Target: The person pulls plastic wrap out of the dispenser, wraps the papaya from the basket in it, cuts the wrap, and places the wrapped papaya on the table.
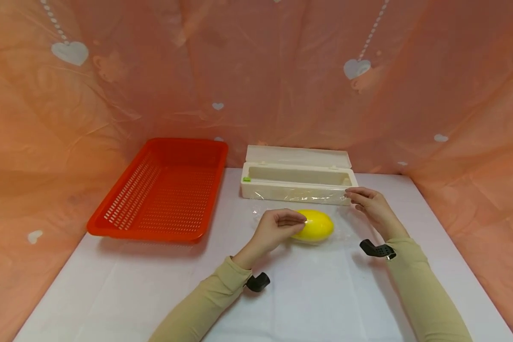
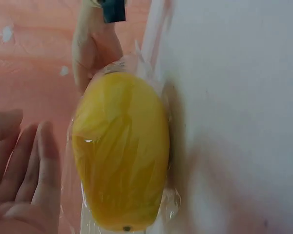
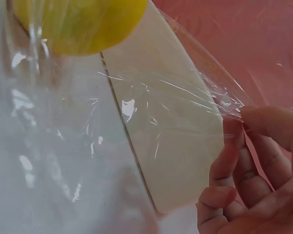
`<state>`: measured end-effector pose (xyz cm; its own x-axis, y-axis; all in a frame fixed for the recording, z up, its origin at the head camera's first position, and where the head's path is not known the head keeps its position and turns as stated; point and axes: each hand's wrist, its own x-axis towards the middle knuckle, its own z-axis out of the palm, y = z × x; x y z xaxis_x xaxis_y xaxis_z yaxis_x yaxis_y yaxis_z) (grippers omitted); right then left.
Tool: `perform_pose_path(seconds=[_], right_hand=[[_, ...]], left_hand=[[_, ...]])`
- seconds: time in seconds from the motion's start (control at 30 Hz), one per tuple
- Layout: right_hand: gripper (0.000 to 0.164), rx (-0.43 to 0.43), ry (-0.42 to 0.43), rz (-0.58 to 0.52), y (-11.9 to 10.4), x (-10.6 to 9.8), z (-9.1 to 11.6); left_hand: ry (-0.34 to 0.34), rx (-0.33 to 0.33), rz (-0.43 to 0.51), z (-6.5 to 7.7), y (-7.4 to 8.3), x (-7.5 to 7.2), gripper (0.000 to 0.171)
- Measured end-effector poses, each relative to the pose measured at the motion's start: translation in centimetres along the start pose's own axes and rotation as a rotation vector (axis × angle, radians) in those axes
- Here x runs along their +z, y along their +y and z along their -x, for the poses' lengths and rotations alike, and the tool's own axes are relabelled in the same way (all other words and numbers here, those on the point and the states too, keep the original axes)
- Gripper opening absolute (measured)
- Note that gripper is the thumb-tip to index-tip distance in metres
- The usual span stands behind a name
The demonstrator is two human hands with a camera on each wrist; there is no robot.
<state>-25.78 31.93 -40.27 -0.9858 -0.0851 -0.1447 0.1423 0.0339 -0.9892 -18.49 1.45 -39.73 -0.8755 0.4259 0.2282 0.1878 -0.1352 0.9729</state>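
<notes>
A yellow oval fruit [image 1: 318,226] lies on the table under clear plastic wrap [image 3: 136,117]. Its exact kind is not plain, though one end shows a small dark spot in the left wrist view. My left hand [image 1: 278,228] is at the fruit's left end, fingers together and only slightly bent. The left wrist view shows those fingers [image 2: 44,161] beside the wrapped fruit, with nothing visible in them. Right of the fruit, my right hand [image 1: 375,209] pinches the edge of the wrap between thumb and fingers [image 3: 271,124]. The film stretches from there towards the fruit.
Behind the fruit stands a long white wrap dispenser box [image 1: 297,192], its lid [image 1: 299,156] raised and a green slider [image 1: 247,179] at its left end. A red perforated basket [image 1: 209,209] stands at the left. A pink curtain [image 1: 265,71] encloses the white table [image 1: 308,294].
</notes>
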Motion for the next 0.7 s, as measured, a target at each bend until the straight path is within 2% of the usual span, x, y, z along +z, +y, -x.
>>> perform_pose_path(seconds=[0.13,0.27,0.43,0.53,0.7], right_hand=[[0.029,-0.009,-0.001,0.076,0.0,0.2,0.1],[0.044,-0.073,-0.056,0.189,0.1,0.1,0.1],[0.056,-0.202,-0.168,0.162,0.6,-0.1,0.1],[0.052,-0.257,-0.18,0.153,0.9,-0.1,-0.1],[0.034,-0.282,-0.12,0.211,1.2,0.1,-0.2]], left_hand=[[0.061,0.05,-0.078,-0.1,0.1,0.3,0.025],[0.052,0.062,-0.119,-0.3,-0.2,0.4,0.029],[0.049,0.085,-0.135,-0.5,-0.5,0.5,0.03],[0.059,0.094,-0.125,-0.6,-0.6,0.5,0.03],[0.081,0.1,-0.09,-1.0,-1.3,0.2,0.034]])
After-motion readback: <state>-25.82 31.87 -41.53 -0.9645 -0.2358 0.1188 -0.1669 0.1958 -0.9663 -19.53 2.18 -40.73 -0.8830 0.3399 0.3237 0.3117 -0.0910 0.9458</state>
